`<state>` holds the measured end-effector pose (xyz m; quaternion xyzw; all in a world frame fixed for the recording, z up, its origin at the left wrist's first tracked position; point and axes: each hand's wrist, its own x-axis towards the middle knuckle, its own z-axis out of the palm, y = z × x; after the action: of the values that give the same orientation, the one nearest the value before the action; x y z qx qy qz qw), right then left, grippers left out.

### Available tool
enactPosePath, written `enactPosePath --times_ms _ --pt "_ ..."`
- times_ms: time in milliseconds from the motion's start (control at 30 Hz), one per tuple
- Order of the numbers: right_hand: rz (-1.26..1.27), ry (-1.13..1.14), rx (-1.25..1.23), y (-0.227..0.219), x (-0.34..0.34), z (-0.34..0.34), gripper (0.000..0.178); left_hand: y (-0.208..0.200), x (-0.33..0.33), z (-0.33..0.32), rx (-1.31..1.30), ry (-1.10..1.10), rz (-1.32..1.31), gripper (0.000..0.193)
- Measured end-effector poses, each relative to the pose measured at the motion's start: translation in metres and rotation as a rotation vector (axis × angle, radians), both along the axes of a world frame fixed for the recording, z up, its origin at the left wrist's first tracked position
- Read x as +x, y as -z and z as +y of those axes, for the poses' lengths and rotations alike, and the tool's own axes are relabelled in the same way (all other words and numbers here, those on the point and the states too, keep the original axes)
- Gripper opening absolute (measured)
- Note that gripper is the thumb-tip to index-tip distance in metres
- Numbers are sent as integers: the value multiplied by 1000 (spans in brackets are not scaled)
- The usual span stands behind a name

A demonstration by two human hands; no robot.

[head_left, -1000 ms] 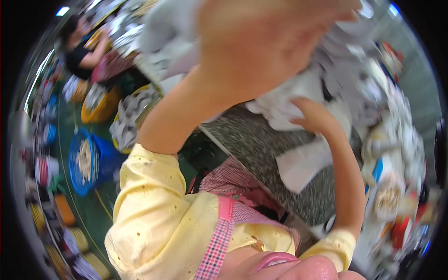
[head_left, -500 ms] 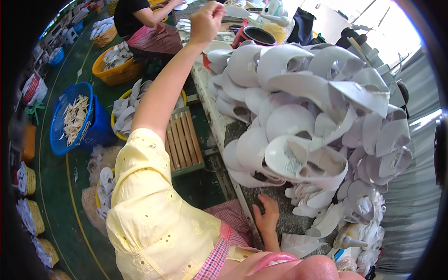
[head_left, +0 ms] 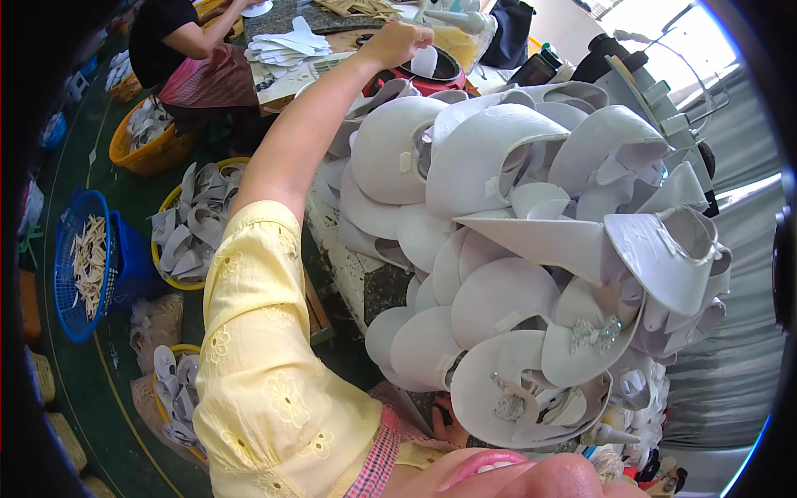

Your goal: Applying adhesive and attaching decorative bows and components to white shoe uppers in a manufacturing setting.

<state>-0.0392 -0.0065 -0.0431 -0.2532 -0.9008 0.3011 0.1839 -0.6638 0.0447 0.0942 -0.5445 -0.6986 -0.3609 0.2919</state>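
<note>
My left hand (head_left: 400, 46) is stretched far out, fingers pinched on a small white rounded piece (head_left: 424, 62). The piece hangs over a red pot with a dark inside (head_left: 440, 76). Beside that forearm, a big heap of white sun visors (head_left: 506, 303) covers the table; sparkly bow-shaped ornaments (head_left: 594, 334) show on a couple of them. My right hand (head_left: 449, 427) is low at the near edge of the heap, mostly covered by visors; its grip is hidden. White strips (head_left: 289, 45) lie stacked on the table left of the pot.
A person in a black top (head_left: 187, 50) sits at the far left. Floor containers include an orange basket (head_left: 137, 153), a yellow-rimmed basket of white pieces (head_left: 168, 204) and a blue basket of pale sticks (head_left: 62, 282). A dark bag (head_left: 508, 35) stands behind the pot.
The view has shifted, and the visor heap sits lower left in it. A white piece now shows in my left hand, over the pot. My right hand, earlier spread on the table, is largely hidden.
</note>
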Motion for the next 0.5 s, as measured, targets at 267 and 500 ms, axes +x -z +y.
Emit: enactPosePath --times_ms 267,500 --pt "-41 67 10 1 3 18 20 -19 8 23 -707 -45 -245 17" --pt "-56 88 25 2 2 37 19 -7 -13 29 -653 -242 -233 12"
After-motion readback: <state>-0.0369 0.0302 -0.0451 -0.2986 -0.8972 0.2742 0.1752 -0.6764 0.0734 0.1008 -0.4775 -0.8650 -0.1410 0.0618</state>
